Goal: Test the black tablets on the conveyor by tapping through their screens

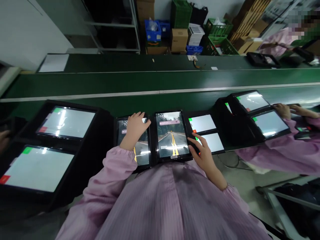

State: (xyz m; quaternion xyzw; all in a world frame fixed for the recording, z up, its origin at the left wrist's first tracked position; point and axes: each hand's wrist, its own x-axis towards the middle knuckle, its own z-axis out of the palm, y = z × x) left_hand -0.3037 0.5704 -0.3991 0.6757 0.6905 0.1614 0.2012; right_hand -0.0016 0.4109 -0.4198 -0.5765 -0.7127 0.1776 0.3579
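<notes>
My left hand (136,128) lies over the upper part of a tablet (142,154) with a lit lock screen, its fingers stretched out near the top edge and covering much of the display. Beside it, a second tablet (172,136) shows a road picture and a clock. At that tablet's right edge is my right hand (203,151), fingers apart; whether they touch the frame I cannot tell. Just beyond this hand are two white-lit screens, an upper screen (203,123) and a lower screen (214,142), the lower one partly behind my fingers.
To the left, a dark stand holds two white screens (37,168) with green and red corner marks. More such screens (270,124) stand at right, near a co-worker's hand (283,110). A green conveyor belt (120,81) runs behind; crates (181,13) and a cardboard box (179,39) are stacked beyond.
</notes>
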